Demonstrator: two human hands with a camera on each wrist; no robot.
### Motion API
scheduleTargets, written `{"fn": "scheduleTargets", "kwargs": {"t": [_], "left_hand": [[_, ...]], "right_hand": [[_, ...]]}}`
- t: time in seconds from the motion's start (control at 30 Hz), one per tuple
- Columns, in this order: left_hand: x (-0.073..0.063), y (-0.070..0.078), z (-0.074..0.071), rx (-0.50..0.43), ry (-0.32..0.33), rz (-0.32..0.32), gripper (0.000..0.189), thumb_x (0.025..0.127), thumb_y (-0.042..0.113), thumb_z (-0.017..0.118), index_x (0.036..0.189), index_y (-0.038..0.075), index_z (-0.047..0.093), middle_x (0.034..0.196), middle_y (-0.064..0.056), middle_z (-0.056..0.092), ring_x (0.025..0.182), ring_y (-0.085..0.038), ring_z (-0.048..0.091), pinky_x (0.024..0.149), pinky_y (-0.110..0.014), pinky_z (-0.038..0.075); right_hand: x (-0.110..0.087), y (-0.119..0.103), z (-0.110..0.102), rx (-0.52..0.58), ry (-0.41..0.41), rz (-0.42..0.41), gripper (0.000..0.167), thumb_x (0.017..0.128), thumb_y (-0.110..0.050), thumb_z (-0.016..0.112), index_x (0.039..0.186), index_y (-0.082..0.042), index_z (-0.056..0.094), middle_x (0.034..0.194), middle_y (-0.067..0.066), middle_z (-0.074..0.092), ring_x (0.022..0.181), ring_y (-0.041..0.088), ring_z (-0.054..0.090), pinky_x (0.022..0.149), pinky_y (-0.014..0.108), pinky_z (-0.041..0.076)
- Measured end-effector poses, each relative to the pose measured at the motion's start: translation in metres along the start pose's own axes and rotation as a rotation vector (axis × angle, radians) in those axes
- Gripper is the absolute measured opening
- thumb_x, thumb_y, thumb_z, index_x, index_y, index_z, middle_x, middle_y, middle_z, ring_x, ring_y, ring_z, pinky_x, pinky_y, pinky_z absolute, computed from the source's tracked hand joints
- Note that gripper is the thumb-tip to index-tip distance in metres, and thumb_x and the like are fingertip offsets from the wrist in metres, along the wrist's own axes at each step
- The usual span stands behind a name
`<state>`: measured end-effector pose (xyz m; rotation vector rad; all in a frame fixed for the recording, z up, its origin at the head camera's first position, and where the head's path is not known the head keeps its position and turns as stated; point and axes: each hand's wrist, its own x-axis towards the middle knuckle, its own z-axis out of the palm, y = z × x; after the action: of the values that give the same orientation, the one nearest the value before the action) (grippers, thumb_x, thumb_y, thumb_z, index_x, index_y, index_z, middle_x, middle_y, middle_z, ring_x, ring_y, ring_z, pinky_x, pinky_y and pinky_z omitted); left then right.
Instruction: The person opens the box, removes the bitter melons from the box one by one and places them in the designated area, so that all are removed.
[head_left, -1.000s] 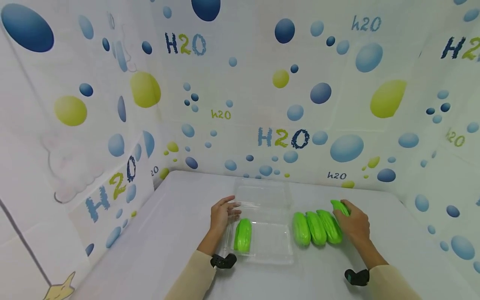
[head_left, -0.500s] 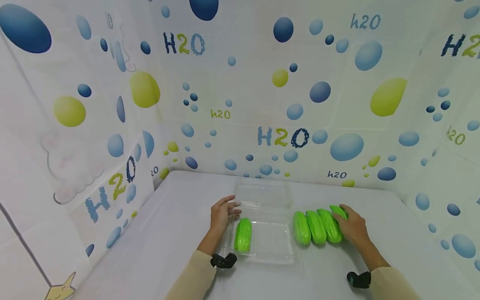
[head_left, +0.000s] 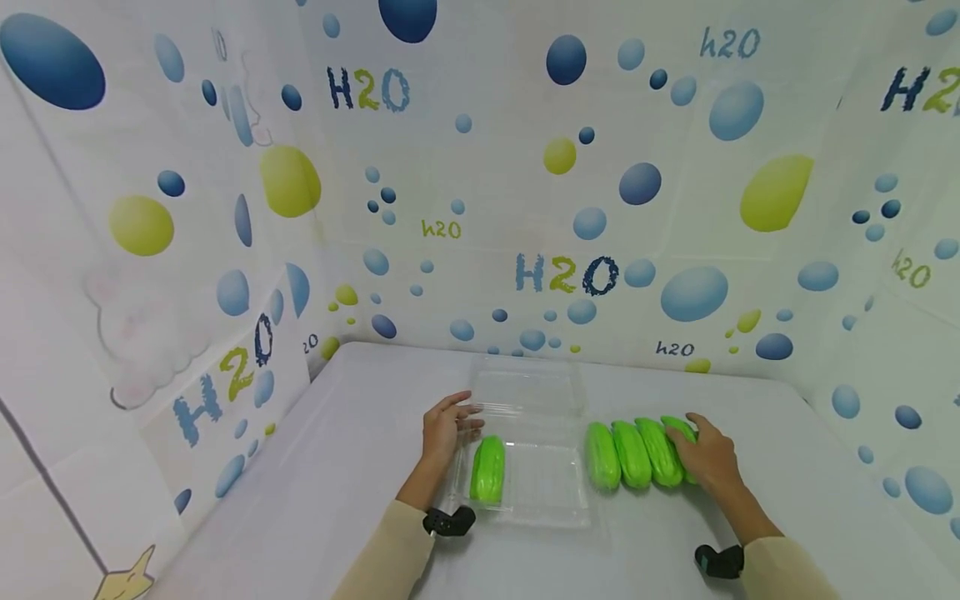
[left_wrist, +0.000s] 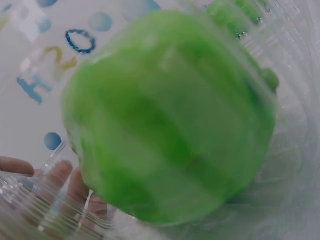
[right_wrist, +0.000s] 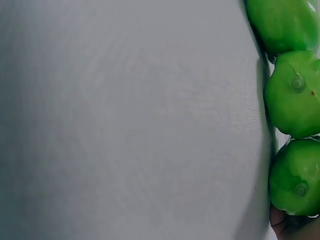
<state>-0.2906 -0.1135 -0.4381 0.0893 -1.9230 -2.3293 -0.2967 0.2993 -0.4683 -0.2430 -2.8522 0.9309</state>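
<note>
My right hand (head_left: 703,454) grips the rightmost of several bright green, ribbed, cucumber-shaped vegetables, this one (head_left: 678,425) partly covered by the fingers. In the right wrist view its rounded end (right_wrist: 299,177) shows above my fingertips (right_wrist: 280,222). Three like it, among them the leftmost vegetable (head_left: 603,457), lie side by side against it. My left hand (head_left: 442,429) rests at the left side of an opened clear plastic clamshell box (head_left: 543,504), fingers loosely extended. Through its plastic the left wrist view shows those fingers (left_wrist: 57,175). One green vegetable (head_left: 487,471) lies lengthwise inside the box, along its left side.
Flat behind the box lies its clear lid (head_left: 525,387). A white cloth-like surface (head_left: 337,442) covers the table, with bubble-printed curtains (head_left: 480,167) standing around its back and sides. Black wrist devices (head_left: 450,522) sit below both hands.
The rightmost vegetable has come down beside the row, with my right hand moving slightly right and lower. My left hand and the box stay in place.
</note>
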Motion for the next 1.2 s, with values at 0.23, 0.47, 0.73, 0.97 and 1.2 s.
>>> {"fn": "scheduleTargets", "kwargs": {"t": [0.23, 0.47, 0.73, 0.97, 1.2], "left_hand": [[0.002, 0.003, 0.003, -0.009, -0.011, 0.002, 0.039, 0.098, 0.0, 0.042, 0.132, -0.007, 0.06, 0.119, -0.033, 0.067, 0.097, -0.045, 0.071, 0.088, -0.053, 0.059], [0.003, 0.002, 0.006, -0.006, -0.01, 0.004, 0.039, 0.098, -0.001, 0.041, 0.13, -0.007, 0.061, 0.118, -0.033, 0.067, 0.097, -0.046, 0.071, 0.088, -0.053, 0.058], [0.001, 0.004, 0.004, -0.006, -0.005, -0.005, 0.038, 0.097, -0.001, 0.042, 0.13, -0.007, 0.062, 0.117, -0.032, 0.068, 0.094, -0.043, 0.072, 0.087, -0.052, 0.059], [0.01, -0.006, 0.002, 0.001, -0.006, -0.015, 0.039, 0.097, -0.001, 0.042, 0.131, -0.007, 0.061, 0.116, -0.03, 0.07, 0.093, -0.041, 0.073, 0.086, -0.052, 0.059], [0.022, -0.028, -0.002, -0.006, 0.032, -0.015, 0.041, 0.099, 0.003, 0.042, 0.135, -0.005, 0.059, 0.119, -0.029, 0.069, 0.091, -0.038, 0.074, 0.083, -0.048, 0.061]], "right_hand": [[0.001, -0.001, -0.004, -0.024, 0.003, 0.007, 0.077, 0.103, -0.05, 0.042, 0.149, 0.011, 0.035, 0.148, 0.04, 0.038, 0.134, 0.06, 0.036, 0.106, 0.069, 0.036], [-0.002, 0.0, -0.004, -0.107, 0.108, -0.134, 0.076, 0.103, -0.052, 0.045, 0.146, 0.01, 0.042, 0.146, 0.038, 0.043, 0.129, 0.058, 0.037, 0.105, 0.066, 0.03], [-0.007, -0.019, 0.003, -0.126, 0.16, -0.158, 0.075, 0.101, -0.055, 0.048, 0.146, 0.004, 0.044, 0.15, 0.036, 0.037, 0.14, 0.062, 0.015, 0.103, 0.08, 0.017], [-0.007, -0.046, 0.009, -0.095, 0.204, -0.204, 0.068, 0.099, -0.05, 0.055, 0.145, -0.001, 0.049, 0.149, 0.033, 0.041, 0.141, 0.059, 0.018, 0.103, 0.078, 0.017], [-0.011, -0.075, 0.016, -0.079, 0.164, -0.23, 0.065, 0.098, -0.048, 0.057, 0.146, -0.005, 0.049, 0.152, 0.029, 0.041, 0.145, 0.055, 0.017, 0.104, 0.077, 0.018]]}}
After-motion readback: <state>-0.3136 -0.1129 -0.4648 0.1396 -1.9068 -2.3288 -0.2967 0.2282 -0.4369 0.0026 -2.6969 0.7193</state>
